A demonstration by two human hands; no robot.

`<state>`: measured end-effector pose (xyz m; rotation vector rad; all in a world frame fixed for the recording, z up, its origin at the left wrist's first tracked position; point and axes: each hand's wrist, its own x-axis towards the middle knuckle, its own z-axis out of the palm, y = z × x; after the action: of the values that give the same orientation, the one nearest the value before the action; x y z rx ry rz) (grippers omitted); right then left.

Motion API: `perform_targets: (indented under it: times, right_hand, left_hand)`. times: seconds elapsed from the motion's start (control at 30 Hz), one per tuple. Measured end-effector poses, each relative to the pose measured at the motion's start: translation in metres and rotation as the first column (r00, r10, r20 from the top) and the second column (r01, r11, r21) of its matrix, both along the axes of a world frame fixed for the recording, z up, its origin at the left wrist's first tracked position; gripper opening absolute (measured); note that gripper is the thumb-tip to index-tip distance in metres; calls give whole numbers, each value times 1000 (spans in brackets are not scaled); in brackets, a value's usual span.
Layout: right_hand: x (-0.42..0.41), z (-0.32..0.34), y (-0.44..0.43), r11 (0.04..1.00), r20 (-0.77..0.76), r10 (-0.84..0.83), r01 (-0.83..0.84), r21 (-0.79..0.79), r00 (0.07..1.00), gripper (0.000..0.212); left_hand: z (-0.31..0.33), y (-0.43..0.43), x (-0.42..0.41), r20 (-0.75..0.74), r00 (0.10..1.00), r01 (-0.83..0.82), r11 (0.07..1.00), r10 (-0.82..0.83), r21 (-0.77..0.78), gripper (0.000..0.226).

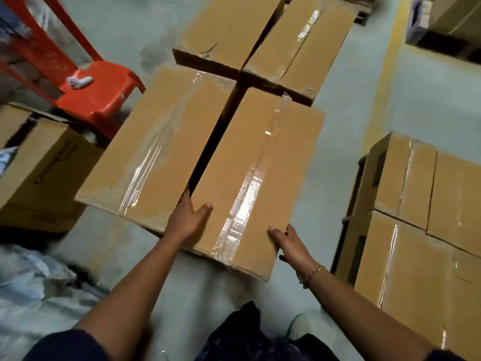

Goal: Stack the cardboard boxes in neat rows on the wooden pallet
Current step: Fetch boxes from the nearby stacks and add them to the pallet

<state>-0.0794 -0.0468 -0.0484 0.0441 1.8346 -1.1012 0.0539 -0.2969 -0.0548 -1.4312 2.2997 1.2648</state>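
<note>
Grey floor [346, 82], six o'clock: left hand [188, 217] and right hand [289, 243] clasp the near corners of a stiff, tape-slick box [255, 173], probably heavy, best gripped underneath.

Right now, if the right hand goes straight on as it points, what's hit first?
The right hand holds the box; straight on, it would likely cross its top to the tape.

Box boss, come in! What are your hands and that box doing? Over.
Gripping near box with left hand and right hand, one each side. Tight gap to neighbour box on the left, left hand in it.
</note>
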Motion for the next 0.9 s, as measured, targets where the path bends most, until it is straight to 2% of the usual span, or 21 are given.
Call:
perform_targets:
  times: [0.1,0.17,0.3,0.43,0.53,0.63,0.7,0.83,0.9]
  right_hand:
    - [4,-9,-6,997,48,-75,75,-2,996,54]
    - [7,-14,-8,992,72,-120,121,-15,990,56]
    - [9,-24,-6,983,46,-176,178,-39,983,71]
    - [8,-20,12,977,-3,-199,198,-78,980,68]
    - [7,-11,40,968,-43,-232,226,-106,972,67]
    - [10,-1,75,959,-76,-269,259,-114,960,75]
    - [13,4,104,948,-103,-308,296,-114,946,71]
    - [20,10,169,905,-141,-421,406,-125,896,73]
    - [23,14,205,880,-171,-473,456,-132,864,86]
  left_hand:
    - [-5,-8,-6,37,997,-68,996,66,63,78]
    - [-10,-12,-9,51,995,-94,990,89,103,80]
    - [-13,-14,-7,20,1000,-15,995,13,101,87]
    - [-1,6,-2,-51,998,40,997,-37,71,65]
    - [8,34,3,-70,995,69,996,-64,62,59]
    - [16,71,4,-73,992,105,993,-102,48,63]
    - [22,100,2,-93,989,122,991,-118,45,67]
    - [33,162,-9,-123,981,160,986,-152,52,88]
    - [38,196,-19,-130,975,190,980,-182,51,78]
